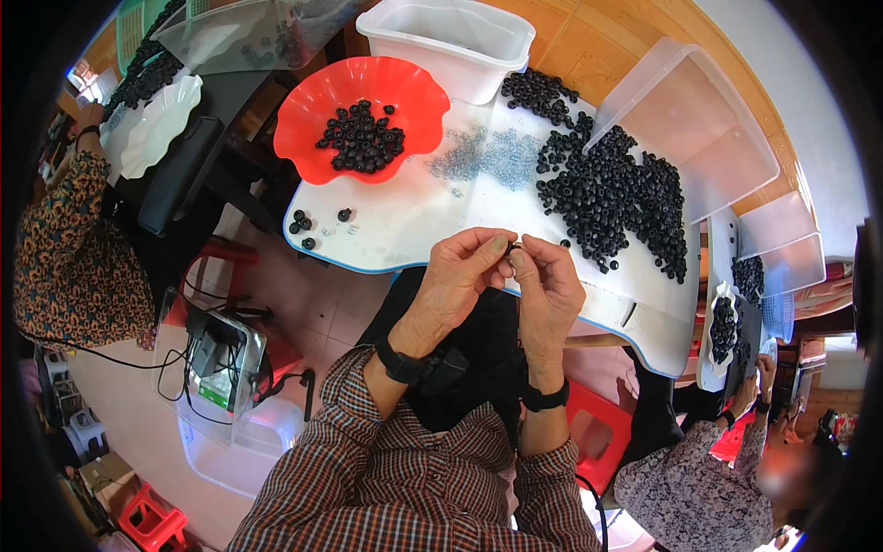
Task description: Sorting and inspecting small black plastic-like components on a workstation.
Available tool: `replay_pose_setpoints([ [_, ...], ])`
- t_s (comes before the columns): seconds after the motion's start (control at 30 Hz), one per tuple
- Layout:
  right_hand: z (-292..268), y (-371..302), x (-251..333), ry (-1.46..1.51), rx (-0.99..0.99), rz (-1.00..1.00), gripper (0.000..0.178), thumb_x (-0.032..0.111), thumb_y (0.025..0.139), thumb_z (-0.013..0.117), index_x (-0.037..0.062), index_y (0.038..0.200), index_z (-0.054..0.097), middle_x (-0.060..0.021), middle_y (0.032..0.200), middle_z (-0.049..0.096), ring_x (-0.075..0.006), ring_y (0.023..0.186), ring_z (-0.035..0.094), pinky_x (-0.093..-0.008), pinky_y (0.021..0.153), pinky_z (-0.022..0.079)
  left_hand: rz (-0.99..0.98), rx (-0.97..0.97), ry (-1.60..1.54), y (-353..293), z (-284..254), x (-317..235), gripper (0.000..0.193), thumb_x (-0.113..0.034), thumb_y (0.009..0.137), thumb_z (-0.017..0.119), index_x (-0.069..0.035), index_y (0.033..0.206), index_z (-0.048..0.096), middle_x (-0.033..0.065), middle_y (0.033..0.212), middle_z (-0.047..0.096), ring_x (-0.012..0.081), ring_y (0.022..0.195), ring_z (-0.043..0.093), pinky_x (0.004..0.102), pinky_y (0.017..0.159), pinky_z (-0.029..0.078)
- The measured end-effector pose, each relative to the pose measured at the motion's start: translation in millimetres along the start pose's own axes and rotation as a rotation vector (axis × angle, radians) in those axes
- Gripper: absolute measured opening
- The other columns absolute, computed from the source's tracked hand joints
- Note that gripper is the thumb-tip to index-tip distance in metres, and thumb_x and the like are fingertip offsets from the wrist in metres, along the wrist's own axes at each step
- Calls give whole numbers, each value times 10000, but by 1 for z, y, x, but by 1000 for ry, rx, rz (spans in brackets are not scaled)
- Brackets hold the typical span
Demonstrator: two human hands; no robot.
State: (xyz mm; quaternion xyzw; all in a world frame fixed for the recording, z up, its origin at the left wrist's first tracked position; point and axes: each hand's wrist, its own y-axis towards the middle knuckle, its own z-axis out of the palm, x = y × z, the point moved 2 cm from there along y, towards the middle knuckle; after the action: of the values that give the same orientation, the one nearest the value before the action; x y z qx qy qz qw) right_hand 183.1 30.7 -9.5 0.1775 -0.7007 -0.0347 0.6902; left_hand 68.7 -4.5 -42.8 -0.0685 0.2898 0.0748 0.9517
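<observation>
Over the front edge of the white table (405, 221), my left hand (460, 276) and my right hand (550, 293) meet, fingertips pinched together. Between them is a small black piece (512, 247), mostly hidden by the fingers. A large heap of round black parts (598, 193) with holes covers the right of the table. Beyond my hands lie many tiny clear pieces (510, 156). To the left, a red wavy-rimmed bowl (299, 129) holds a pile of the black parts. A few loose black parts (345, 214) rest near the table's left corner.
A white tub (451, 37) stands at the back, and a clear plastic bin (690, 120) lies tipped beside the heap. Co-workers sit at tables on the left (83, 248) and right (699, 478). A red stool (598, 428) is by my right side; a clear box with cables (216, 359) stands lower left.
</observation>
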Motion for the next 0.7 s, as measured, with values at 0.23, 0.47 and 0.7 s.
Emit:
replay_pose_setpoints([
  [0.23,-2,1,1,-78,75,-76,142,-32,848,670,-23,986,642,-73,953,599,-103,775,609,-225,670,516,-10,-27,28,0,3,-2,198,-130,956,587,28,1054,653,32,806,636,80,684,577,195,602,479],
  [0.47,-3,0,1,24,81,52,145,-37,860,655,-18,1003,641,-58,1004,597,-99,816,605,-229,707,517,-6,-4,25,0,1,-4,206,-124,953,588,31,1070,657,33,799,638,80,681,581,193,603,481],
  [0.7,-4,1,4,64,104,67,143,-35,866,649,-14,1007,647,-51,1009,598,-95,822,599,-225,714,512,-8,19,18,-1,0,-5,230,-122,962,569,36,1109,650,43,798,638,95,688,584,209,620,482],
])
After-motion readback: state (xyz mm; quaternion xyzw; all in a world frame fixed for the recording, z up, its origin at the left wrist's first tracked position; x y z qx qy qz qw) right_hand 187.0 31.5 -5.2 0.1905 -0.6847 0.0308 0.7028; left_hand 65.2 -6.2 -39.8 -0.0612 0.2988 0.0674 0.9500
